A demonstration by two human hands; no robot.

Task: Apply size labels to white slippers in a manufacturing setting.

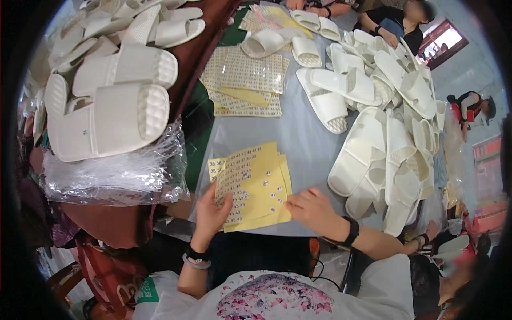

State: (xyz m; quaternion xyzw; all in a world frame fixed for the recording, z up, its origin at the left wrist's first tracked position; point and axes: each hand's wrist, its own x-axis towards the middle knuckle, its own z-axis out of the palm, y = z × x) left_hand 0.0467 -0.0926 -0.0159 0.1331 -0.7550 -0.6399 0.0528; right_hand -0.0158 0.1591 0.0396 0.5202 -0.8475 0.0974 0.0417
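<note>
A yellow sheet of small round printed stickers (258,194) lies in front of me over other sheets, many of its stickers gone from the right part. My left hand (210,212) grips its left edge, thumb on top. At the right edge of the sheets, my right hand (316,212) has its fingers curled and pressed together. Whether those fingertips pinch the sheet's edge or a small sticker is too small to tell. To the right of that hand lies a heap of white slippers (354,152).
More sticker sheets (248,74) are stacked farther back on the grey tabletop (298,141). At left, white slippers (117,117) rest above a clear plastic bag (114,176) of white strands. A person in black (392,26) sits at the far right end.
</note>
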